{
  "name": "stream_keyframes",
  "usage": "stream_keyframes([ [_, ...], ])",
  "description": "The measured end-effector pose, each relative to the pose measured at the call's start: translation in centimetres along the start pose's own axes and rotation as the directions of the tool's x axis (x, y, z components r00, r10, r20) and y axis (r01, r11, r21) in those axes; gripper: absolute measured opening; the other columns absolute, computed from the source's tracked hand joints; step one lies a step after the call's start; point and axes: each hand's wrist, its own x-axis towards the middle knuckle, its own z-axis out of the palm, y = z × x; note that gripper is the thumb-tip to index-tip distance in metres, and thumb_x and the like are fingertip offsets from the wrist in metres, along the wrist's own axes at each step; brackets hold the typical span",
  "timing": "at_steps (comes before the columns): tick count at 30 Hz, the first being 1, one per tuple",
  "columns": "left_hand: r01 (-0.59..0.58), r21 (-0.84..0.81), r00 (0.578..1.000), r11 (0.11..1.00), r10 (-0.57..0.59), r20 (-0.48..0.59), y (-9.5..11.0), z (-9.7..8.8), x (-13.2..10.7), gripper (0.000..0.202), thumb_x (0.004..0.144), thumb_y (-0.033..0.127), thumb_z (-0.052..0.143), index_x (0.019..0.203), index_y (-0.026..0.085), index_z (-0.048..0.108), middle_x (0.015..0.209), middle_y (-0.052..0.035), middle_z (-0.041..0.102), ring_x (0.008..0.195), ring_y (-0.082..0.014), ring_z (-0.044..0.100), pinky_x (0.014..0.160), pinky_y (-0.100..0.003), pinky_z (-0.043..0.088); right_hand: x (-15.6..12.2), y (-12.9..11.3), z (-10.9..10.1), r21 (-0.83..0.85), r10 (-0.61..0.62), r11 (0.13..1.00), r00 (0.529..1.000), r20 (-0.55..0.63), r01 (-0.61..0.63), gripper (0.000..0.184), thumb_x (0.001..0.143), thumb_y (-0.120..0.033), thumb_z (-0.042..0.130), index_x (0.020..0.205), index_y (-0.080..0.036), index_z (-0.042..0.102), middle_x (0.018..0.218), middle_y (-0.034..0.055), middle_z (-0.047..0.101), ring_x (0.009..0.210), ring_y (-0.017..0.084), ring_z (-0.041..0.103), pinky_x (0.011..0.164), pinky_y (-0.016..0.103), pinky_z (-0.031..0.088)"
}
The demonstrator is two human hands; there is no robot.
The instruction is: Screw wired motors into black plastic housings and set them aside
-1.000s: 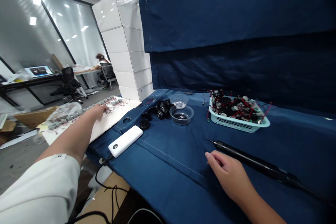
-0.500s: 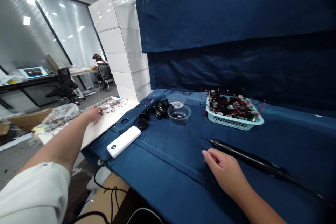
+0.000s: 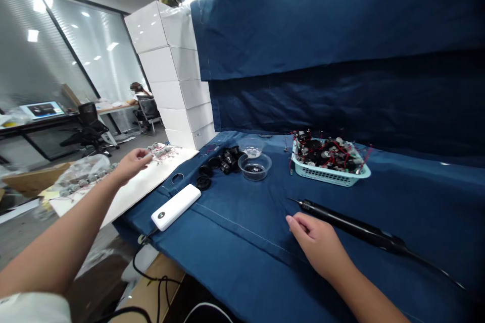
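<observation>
My left hand [image 3: 132, 164] is raised over a white board [image 3: 172, 164] at the left, thumb and fingers closed together. Whatever they may hold is hidden. Small grey motors [image 3: 161, 151] with red wires lie in rows on that board, some right by the fingertips. On the blue cloth rests my right hand [image 3: 316, 242], loosely curled, with nothing visible in it. Just beyond it lies a black electric screwdriver [image 3: 352, 224], its thin bit pointing left and its cord trailing right; the hand does not grip it.
A pale green basket [image 3: 329, 176] full of wired black parts stands at the back right. Clear plastic bowls [image 3: 255, 174], black ring-shaped parts [image 3: 203, 181] and a white power bank [image 3: 176, 207] sit mid-table. White boxes [image 3: 185, 75] are stacked behind; a person [image 3: 140, 92] sits far off.
My left hand has lifted off the motors and drawn back slightly to the left. My right hand keeps its curled pose beside the screwdriver. The camera view has shifted a little.
</observation>
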Motion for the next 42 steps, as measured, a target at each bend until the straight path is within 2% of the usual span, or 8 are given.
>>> stream_keyframes([
  [4,-0.129,-0.174,0.986,0.976,0.146,0.086,6.2,4.0,-3.7,0.041,0.089,0.046,0.074,0.113,0.017,0.056,0.104,-0.0026,0.063,0.082,-0.0124,0.059,0.076,-0.028,0.055,0.1,-0.1,0.0,0.053,-0.016,0.998,1.000,-0.018,0.017,0.051,0.100,-0.058,0.049,0.066,-0.021,0.039,0.064,-0.0026,0.037,0.063,0.014,0.035,0.061,0.030,0.025],
  [7,-0.246,-0.306,0.922,0.920,0.320,0.219,12.3,8.0,-7.1,0.039,0.087,0.041,0.075,0.114,0.021,0.057,0.102,-0.0016,0.062,0.084,-0.0135,0.060,0.077,-0.027,0.052,0.2,-0.6,-0.1,0.318,0.042,0.948,0.999,-0.031,-0.030,0.048,0.092,-0.055,0.065,0.063,-0.020,0.049,0.061,-0.0026,0.039,0.061,0.013,0.034,0.059,0.029,0.024],
  [10,-0.290,-0.499,0.801,0.816,0.493,0.341,18.1,12.6,-9.8,0.033,0.087,0.031,0.075,0.114,0.022,0.058,0.104,-0.0024,0.061,0.088,-0.0133,0.059,0.080,-0.028,0.049,0.5,-1.0,-0.5,0.593,0.134,0.797,0.991,0.007,-0.112,0.042,0.085,-0.058,0.072,0.070,-0.020,0.062,0.057,-0.0035,0.042,0.055,0.013,0.038,0.054,0.027,0.033],
  [13,-0.125,-0.695,0.658,0.708,0.584,0.475,21.9,17.8,-11.5,0.034,0.086,0.028,0.077,0.113,0.022,0.057,0.102,-0.0017,0.058,0.086,-0.0125,0.056,0.077,-0.026,0.046,0.8,-1.2,-1.7,0.743,0.175,0.651,0.983,0.047,-0.151,0.044,0.086,-0.066,0.067,0.088,-0.022,0.065,0.064,-0.0036,0.050,0.053,0.012,0.044,0.058,0.029,0.049],
  [18,0.131,-0.722,0.494,0.679,0.587,0.641,22.3,24.5,-13.5,0.041,0.084,0.028,0.080,0.114,0.022,0.053,0.099,0.0000,0.058,0.085,-0.0112,0.059,0.075,-0.024,0.048,0.2,-1.1,-4.2,0.859,0.131,0.439,0.965,0.228,-0.263,0.051,0.088,-0.067,0.066,0.109,-0.021,0.072,0.097,0.0062,0.069,0.072,0.015,0.062,0.074,0.037,0.062],
  [23,0.330,-0.662,0.362,0.673,0.558,0.747,20.3,25.4,-13.9,0.053,0.079,0.019,0.086,0.120,0.023,0.053,0.106,-0.0008,0.059,0.093,-0.0128,0.067,0.080,-0.026,0.053,-0.3,-1.2,-4.5,0.794,0.064,0.471,0.913,0.403,-0.384,0.042,0.083,-0.047,0.084,0.113,-0.019,0.075,0.106,0.0080,0.074,0.089,0.018,0.071,0.081,0.033,0.063],
  [33,0.585,-0.655,0.509,0.478,0.412,0.756,22.1,25.3,-16.4,0.052,0.076,0.032,0.093,0.116,0.019,0.062,0.099,-0.0039,0.073,0.085,-0.0149,0.071,0.086,-0.032,0.057,-0.8,-2.5,-1.9,0.835,0.093,0.490,0.967,0.235,-0.250,0.040,0.085,-0.054,0.083,0.103,-0.019,0.075,0.099,0.0054,0.077,0.091,0.017,0.074,0.094,0.034,0.058],
  [42,0.596,-0.613,0.492,0.519,0.367,0.789,21.6,26.7,-16.0,0.046,0.088,0.059,0.076,0.103,0.016,0.070,0.094,-0.0059,0.071,0.081,-0.0123,0.067,0.075,-0.024,0.052,-1.2,-1.2,-1.2,0.596,0.170,0.785,0.984,0.052,-0.167,0.057,0.089,-0.073,0.068,0.094,-0.017,0.076,0.083,0.0095,0.077,0.071,0.021,0.071,0.069,0.034,0.057],
])
